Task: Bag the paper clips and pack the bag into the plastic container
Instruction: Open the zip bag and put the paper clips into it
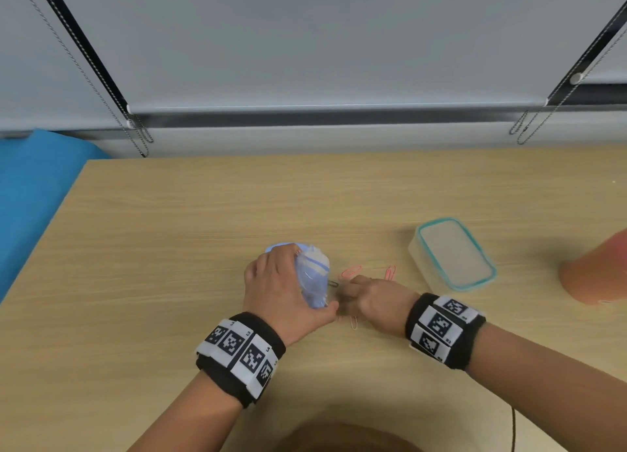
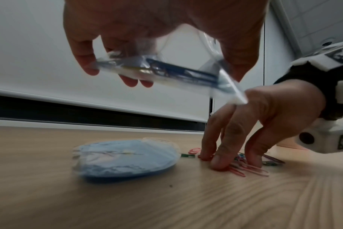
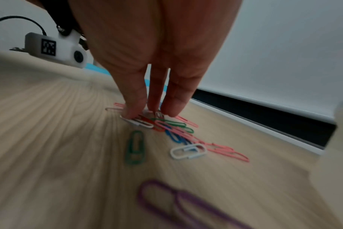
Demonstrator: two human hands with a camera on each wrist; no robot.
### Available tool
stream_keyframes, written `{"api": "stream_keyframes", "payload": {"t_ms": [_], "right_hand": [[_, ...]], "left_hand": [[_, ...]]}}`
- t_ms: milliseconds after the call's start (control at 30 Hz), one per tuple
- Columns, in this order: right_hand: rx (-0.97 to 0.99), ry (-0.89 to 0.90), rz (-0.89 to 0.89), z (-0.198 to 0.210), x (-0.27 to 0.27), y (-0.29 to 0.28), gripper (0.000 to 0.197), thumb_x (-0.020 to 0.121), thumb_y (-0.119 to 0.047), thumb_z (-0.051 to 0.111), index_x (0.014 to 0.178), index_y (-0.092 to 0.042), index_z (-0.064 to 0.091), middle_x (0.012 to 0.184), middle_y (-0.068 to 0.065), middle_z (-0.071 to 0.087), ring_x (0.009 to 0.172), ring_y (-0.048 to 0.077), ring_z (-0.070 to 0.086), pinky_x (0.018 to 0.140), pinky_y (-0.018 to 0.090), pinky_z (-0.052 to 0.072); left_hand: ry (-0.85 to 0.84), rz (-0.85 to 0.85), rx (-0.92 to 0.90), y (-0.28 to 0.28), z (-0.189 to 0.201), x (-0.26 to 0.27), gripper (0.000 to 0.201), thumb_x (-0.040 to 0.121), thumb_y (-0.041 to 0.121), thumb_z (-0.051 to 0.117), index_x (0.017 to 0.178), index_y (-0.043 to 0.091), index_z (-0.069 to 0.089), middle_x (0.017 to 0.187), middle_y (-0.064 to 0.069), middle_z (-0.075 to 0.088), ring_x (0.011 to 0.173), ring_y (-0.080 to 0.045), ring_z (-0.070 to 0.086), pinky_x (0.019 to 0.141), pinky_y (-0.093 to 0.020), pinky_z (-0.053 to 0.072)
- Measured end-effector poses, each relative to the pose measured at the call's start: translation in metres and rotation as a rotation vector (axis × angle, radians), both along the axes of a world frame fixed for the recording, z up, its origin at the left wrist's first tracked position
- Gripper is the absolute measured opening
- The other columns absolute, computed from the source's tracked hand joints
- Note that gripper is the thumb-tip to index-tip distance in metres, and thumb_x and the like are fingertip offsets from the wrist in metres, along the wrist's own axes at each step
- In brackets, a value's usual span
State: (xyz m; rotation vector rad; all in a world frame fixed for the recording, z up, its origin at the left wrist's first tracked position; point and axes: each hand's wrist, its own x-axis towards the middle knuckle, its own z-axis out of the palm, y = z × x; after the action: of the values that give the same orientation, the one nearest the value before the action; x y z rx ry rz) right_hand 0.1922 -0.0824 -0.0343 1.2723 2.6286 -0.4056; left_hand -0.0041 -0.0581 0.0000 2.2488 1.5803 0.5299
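Left hand (image 1: 278, 292) grips clear bag (image 1: 314, 277) at frame centre, off table (image 1: 169, 248). Right hand (image 1: 375, 300) fingertips (image 3: 131, 115) press loose paper clips (image 3: 166, 125); pinch unclear.

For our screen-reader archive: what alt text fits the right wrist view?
The right hand reaches down, fingertips touching a heap of coloured paper clips on a wooden table; green, white and purple clips lie nearer the camera.
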Motion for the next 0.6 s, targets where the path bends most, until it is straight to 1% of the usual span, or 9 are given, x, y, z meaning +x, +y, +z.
{"api": "stream_keyframes", "payload": {"t_ms": [133, 200, 300, 367, 433, 467, 500, 533, 600], "right_hand": [[-0.05, -0.02, 0.007, 0.001, -0.012, 0.002, 0.03, 0.083, 0.0, 0.049, 0.108, -0.011, 0.061, 0.109, 0.014, 0.064, 0.101, 0.034, 0.058, 0.076, 0.045, 0.055], [-0.014, -0.015, 0.004, -0.002, -0.014, 0.0, 0.026, 0.08, -0.002, 0.054, 0.102, -0.011, 0.062, 0.104, 0.012, 0.067, 0.094, 0.032, 0.061, 0.068, 0.039, 0.057], [0.1, -0.043, 0.03, -0.007, -0.013, -0.004, 0.027, 0.063, -0.008, 0.069, 0.089, -0.018, 0.067, 0.085, 0.001, 0.07, 0.073, 0.019, 0.065, 0.055, 0.026, 0.053], [0.165, 0.002, -0.018, -0.009, -0.011, -0.005, 0.026, 0.059, -0.011, 0.07, 0.083, -0.019, 0.067, 0.079, -0.001, 0.07, 0.07, 0.018, 0.066, 0.057, 0.024, 0.052], [0.095, 0.194, -0.178, -0.004, -0.007, -0.003, 0.016, 0.073, -0.011, 0.064, 0.088, -0.014, 0.066, 0.091, 0.005, 0.071, 0.084, 0.024, 0.068, 0.071, 0.032, 0.055], [0.027, 0.319, -0.325, 0.002, -0.003, -0.004, 0.012, 0.081, -0.016, 0.062, 0.092, -0.012, 0.066, 0.095, 0.006, 0.071, 0.089, 0.024, 0.067, 0.077, 0.035, 0.054], [-0.022, 0.455, -0.488, 0.01, -0.001, -0.005, 0.012, 0.086, -0.022, 0.06, 0.092, -0.013, 0.067, 0.094, 0.005, 0.072, 0.087, 0.021, 0.067, 0.077, 0.034, 0.053], [-0.041, 0.588, -0.64, 0.02, 0.002, -0.006, 0.014, 0.087, -0.026, 0.061, 0.089, -0.014, 0.068, 0.088, 0.004, 0.073, 0.077, 0.016, 0.066, 0.073, 0.032, 0.052], [-0.127, 0.842, -0.846, 0.043, 0.001, -0.005, 0.009, 0.086, -0.019, 0.063, 0.079, -0.015, 0.067, 0.073, 0.004, 0.071, 0.059, 0.01, 0.057, 0.061, 0.025, 0.048]], "left_hand": [[0.001, -0.004, 0.009, -0.001, 0.0, -0.001, 0.085, 0.044, 0.063, 0.066, 0.109, 0.024, 0.028, 0.107, 0.005, 0.05, 0.103, -0.02, 0.048, 0.096, -0.036, 0.032], [-0.001, 0.0, 0.015, -0.001, 0.001, -0.001, 0.085, 0.044, 0.063, 0.066, 0.109, 0.024, 0.027, 0.107, 0.005, 0.05, 0.103, -0.02, 0.048, 0.096, -0.036, 0.032], [0.018, -0.003, 0.011, -0.002, 0.0, -0.002, 0.087, 0.045, 0.064, 0.067, 0.112, 0.021, 0.031, 0.109, 0.005, 0.049, 0.104, -0.019, 0.047, 0.097, -0.036, 0.032], [0.023, -0.006, 0.0, -0.003, 0.0, -0.003, 0.088, 0.045, 0.066, 0.064, 0.113, 0.021, 0.032, 0.109, 0.006, 0.049, 0.104, -0.018, 0.047, 0.097, -0.035, 0.031], [0.022, -0.008, -0.012, -0.003, 0.001, -0.003, 0.09, 0.043, 0.071, 0.058, 0.113, 0.02, 0.033, 0.109, 0.006, 0.049, 0.103, -0.018, 0.047, 0.097, -0.036, 0.032], [0.023, -0.012, -0.017, -0.004, 0.001, -0.003, 0.091, 0.043, 0.072, 0.056, 0.114, 0.02, 0.033, 0.109, 0.006, 0.048, 0.103, -0.017, 0.047, 0.097, -0.036, 0.032], [0.026, -0.018, -0.023, -0.004, 0.001, -0.003, 0.09, 0.044, 0.072, 0.057, 0.114, 0.02, 0.033, 0.11, 0.007, 0.048, 0.103, -0.017, 0.046, 0.097, -0.035, 0.032], [0.031, -0.026, -0.031, -0.004, 0.001, -0.003, 0.09, 0.045, 0.07, 0.06, 0.115, 0.02, 0.032, 0.111, 0.007, 0.047, 0.104, -0.017, 0.046, 0.096, -0.035, 0.031], [0.035, -0.046, -0.046, -0.004, 0.001, 0.0, 0.089, 0.048, 0.066, 0.066, 0.116, 0.019, 0.033, 0.11, 0.007, 0.046, 0.104, -0.017, 0.045, 0.096, -0.033, 0.03]]}}
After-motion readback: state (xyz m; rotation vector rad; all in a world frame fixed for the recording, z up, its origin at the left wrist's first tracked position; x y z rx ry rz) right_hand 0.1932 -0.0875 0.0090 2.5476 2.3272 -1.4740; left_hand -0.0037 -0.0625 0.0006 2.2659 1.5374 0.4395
